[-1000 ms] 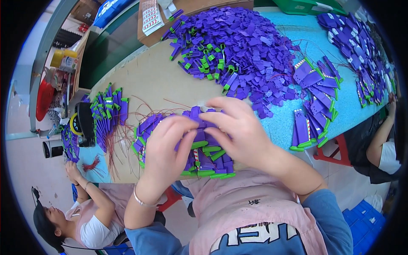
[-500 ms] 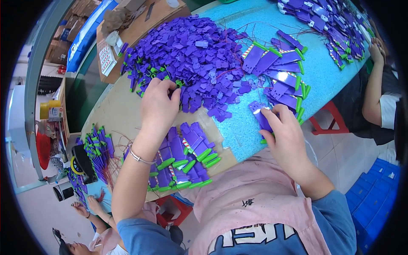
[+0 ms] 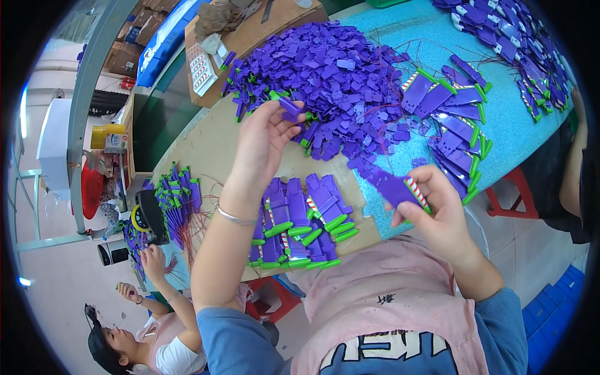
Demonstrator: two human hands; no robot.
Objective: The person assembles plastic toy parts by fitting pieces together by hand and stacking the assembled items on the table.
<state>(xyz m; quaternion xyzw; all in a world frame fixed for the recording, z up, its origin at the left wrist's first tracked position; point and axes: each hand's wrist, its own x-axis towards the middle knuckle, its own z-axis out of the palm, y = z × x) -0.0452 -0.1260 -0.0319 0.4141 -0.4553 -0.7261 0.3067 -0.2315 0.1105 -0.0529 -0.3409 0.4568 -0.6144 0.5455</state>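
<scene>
My left hand [image 3: 265, 140] is raised at the near left edge of a heap of small purple plastic pieces [image 3: 331, 65]. Its fingers pinch a small purple plastic piece [image 3: 289, 107] with a green end beside it. Over the blue table covering, my right hand [image 3: 440, 203] grips a flat purple plastic part [image 3: 394, 187]. A red-and-white striped edge shows on that part near my fingers; its green end is mostly covered. To its right lies a fanned row of purple parts with green ends [image 3: 459, 134]. Similar green-ended purple parts [image 3: 300, 209] lie in overlapping rows below my left hand.
Bundles of purple-green pieces with thin red wires [image 3: 178, 203] lie at the left, near a black-and-yellow roll [image 3: 149, 217]. A cardboard box [image 3: 250, 37] bears a striped sticker sheet [image 3: 202, 70]. A co-worker [image 3: 144, 331] sits at lower left, another person at right. Red stools [image 3: 512, 197] stand below.
My left hand has come up from the green-and-purple pieces with a small purple piece. My right hand has lifted and turned the flat purple part, showing its striped edge. The whole view has shifted.
</scene>
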